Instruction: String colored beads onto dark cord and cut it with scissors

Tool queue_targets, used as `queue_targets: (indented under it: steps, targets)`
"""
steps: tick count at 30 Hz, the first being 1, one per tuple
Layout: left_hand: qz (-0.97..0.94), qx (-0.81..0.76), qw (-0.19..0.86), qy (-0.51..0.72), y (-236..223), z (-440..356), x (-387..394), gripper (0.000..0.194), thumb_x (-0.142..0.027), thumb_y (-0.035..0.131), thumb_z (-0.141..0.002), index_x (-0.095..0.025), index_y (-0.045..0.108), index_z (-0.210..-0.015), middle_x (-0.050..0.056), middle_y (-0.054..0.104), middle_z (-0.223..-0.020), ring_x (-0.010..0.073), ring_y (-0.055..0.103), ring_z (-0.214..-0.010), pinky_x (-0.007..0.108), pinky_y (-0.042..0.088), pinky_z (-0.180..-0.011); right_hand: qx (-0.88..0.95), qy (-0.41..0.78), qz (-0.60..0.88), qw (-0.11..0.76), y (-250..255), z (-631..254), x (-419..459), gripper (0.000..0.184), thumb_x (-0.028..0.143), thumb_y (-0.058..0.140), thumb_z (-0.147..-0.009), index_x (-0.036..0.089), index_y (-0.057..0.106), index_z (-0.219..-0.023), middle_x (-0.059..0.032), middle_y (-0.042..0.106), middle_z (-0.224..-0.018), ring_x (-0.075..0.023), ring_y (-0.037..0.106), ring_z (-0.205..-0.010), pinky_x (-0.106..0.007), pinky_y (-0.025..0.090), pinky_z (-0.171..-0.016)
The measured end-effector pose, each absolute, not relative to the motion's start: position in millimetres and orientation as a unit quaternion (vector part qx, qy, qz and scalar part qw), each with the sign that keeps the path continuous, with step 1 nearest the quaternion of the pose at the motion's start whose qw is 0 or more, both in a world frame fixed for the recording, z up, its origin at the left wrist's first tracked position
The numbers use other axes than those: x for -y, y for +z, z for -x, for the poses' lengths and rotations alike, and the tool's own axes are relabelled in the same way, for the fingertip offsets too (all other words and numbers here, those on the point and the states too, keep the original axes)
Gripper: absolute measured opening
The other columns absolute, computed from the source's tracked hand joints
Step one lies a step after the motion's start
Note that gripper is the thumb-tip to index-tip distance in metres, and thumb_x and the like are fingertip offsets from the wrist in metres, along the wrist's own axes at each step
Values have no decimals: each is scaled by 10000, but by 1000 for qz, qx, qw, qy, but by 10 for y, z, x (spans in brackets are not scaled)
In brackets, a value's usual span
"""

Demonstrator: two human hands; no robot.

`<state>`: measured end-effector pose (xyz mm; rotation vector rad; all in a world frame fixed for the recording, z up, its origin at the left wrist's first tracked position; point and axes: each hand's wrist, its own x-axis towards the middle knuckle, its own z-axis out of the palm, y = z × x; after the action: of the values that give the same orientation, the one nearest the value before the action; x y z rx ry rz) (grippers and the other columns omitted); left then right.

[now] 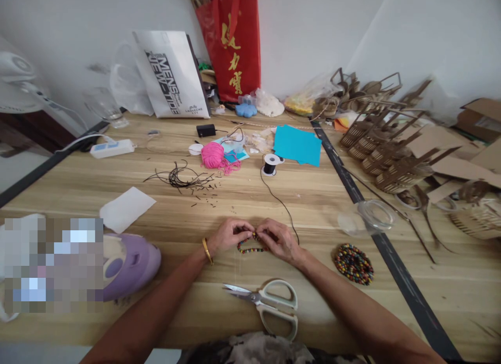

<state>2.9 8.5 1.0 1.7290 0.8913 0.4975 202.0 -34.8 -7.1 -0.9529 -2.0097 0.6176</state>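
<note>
Both hands meet over the table around a small loop of multicoloured beads, a beaded bracelet (pixel 250 250). My left hand (pixel 230 235) pinches its upper edge between thumb and forefinger. From the other side, my right hand (pixel 279 239) grips the bracelet with its fingertips close to the left ones. Just what sits between the fingertips is too small to make out. Below the hands lie scissors (pixel 256 297) with pale handles, blades pointing left. A coiled heap of similar beaded strands (pixel 354 263) rests right of my right forearm. Black cord (pixel 279 199) trails from a spool (pixel 270 164) toward my right hand.
Cut black cords (pixel 182 176) and short snippets lie beyond my hands, near pink yarn (pixel 213 155) and blue sheets (pixel 297 144). A purple device (pixel 135 265) and white paper (pixel 127 209) are at left. Woven baskets (pixel 399 168) crowd the right; bags (pixel 235 45) stand behind.
</note>
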Motion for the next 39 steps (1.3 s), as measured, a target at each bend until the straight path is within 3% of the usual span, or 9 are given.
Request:
queue_targets:
  steps: [8, 17, 39]
  targets:
    - [-749, -354, 512, 228, -4, -13, -103, 278, -332, 543, -850, -113, 713, -870, 57, 718, -826, 150, 609, -755, 239, 455, -716, 794, 244, 385, 403, -66, -2022, 350, 137, 235, 473, -938, 181, 587, -884, -56, 618, -776, -153, 568, -690, -263, 458, -640]
    - [-724, -362, 540, 231, -26, -25, -88, 223, -298, 642, -768, -106, 719, -851, 64, 707, -777, 140, 591, -689, 229, 449, -645, 794, 247, 378, 407, -54, -2018, 350, 142, 231, 478, -939, 177, 594, -877, -51, 607, -764, -147, 554, -681, -250, 448, -625]
    - [-705, -376, 560, 217, 17, -43, -61, 180, -277, 637, -750, -105, 686, -775, 38, 662, -702, 115, 558, -635, 210, 442, -605, 799, 245, 374, 403, -51, -2011, 359, 149, 244, 457, -947, 190, 582, -884, -51, 606, -773, -153, 564, -701, -257, 455, -635]
